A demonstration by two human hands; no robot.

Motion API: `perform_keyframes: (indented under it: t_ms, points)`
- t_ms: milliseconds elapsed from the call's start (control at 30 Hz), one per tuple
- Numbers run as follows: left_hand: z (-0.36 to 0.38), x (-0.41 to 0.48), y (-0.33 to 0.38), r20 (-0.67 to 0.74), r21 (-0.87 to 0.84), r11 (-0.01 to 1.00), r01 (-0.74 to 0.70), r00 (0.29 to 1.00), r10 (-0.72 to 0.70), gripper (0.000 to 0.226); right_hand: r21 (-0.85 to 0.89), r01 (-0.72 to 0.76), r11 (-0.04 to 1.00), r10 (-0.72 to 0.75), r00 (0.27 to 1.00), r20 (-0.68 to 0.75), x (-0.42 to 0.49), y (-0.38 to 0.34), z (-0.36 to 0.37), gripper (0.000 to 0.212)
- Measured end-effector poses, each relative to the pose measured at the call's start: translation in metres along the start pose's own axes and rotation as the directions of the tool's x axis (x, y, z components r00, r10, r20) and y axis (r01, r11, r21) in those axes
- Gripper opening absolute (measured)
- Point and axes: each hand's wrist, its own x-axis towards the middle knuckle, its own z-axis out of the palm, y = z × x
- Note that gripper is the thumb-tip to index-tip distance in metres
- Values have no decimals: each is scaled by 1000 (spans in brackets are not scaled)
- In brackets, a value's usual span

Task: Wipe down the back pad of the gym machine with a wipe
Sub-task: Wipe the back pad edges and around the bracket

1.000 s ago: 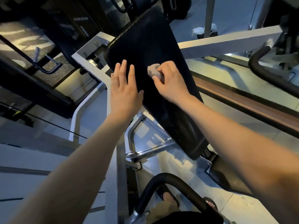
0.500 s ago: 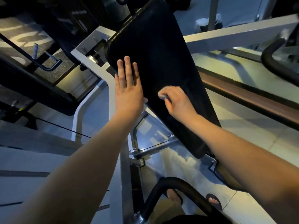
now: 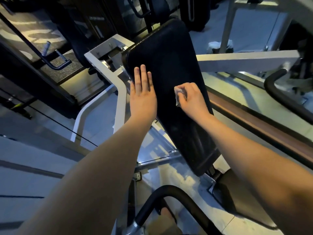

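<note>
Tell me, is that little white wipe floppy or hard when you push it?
Probably floppy: the small crumpled white wipe is bunched up under the right hand, not flat or stiff. It likely weighs almost nothing, since fingertips alone pinch it. It should slide easily, because the black padded back pad looks smooth and shiny.

Both hands (image 3: 143,100) and wipe (image 3: 178,94) press the back pad (image 3: 169,61).
</note>
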Motion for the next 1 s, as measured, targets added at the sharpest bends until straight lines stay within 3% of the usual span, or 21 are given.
perform_keyframes:
  t_ms: [167,300,400,500,600,767,867,1000]
  points:
    - [1,2,3,20,2,1000,1,1000,-1,113,46,-15,999,16,999,-28,-29,0,34,20]
    - [1,2,3,46,13,1000,-1,999,0,119,20,-25,999,21,985,173,-71,14,42,37]
    - [-9,0,3,81,-20,1000,11,997,-9,123,23,-107,994,96,956,279,-70,16,28,15]
    - [-25,-2,2,71,-8,995,-97,993,97,119,89,-249,965,234,961,146,-47,15,9,6]
    - [-37,6,8,18,-34,982,-188,982,189,113,143,-326,935,335,941,-44,-13,20,-9,11]
    - [-20,26,12,118,44,956,-290,952,283,116,212,-411,887,448,876,-177,15,39,-24,10]
    - [-7,28,9,112,51,951,-304,948,297,121,196,-475,858,502,857,-120,16,49,-19,24]
    - [-5,32,12,107,47,952,-303,949,297,121,139,-452,881,458,889,-8,6,56,-14,34]
